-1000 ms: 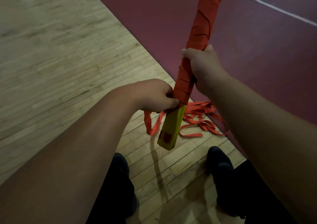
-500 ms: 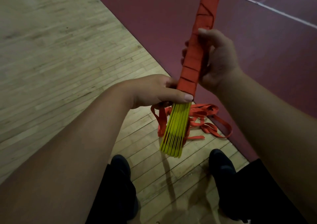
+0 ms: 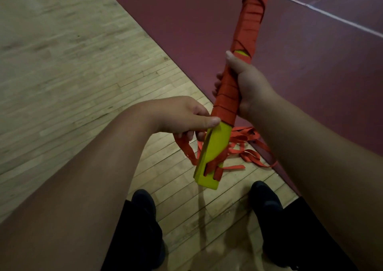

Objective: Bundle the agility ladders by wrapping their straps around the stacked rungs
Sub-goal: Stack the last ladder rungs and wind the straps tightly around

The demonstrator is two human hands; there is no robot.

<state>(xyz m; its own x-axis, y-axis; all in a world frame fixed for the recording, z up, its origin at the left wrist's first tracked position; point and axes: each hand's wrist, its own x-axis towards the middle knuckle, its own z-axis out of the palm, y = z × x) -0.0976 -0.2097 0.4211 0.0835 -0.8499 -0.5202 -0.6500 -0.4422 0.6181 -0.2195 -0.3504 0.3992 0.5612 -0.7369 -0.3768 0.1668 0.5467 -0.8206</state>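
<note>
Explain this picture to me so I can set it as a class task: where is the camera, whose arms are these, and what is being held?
There is no machine here: the camera sits on a person's head and looks down, so the two bare arms are the wearer's own. The right hand closes its grip round the wrapped middle of a stack of yellow ladder rungs, held slanting above the floor. An orange strap is wound round most of the stack; the near end shows yellow. The left hand pinches the stack at the wrap's lower edge, thumb on top, with strap hanging from its curled fingers. More loose strap lies heaped on the floor, where pale wooden boards meet a dark red surface. The wearer's dark shoes show at the bottom.
</note>
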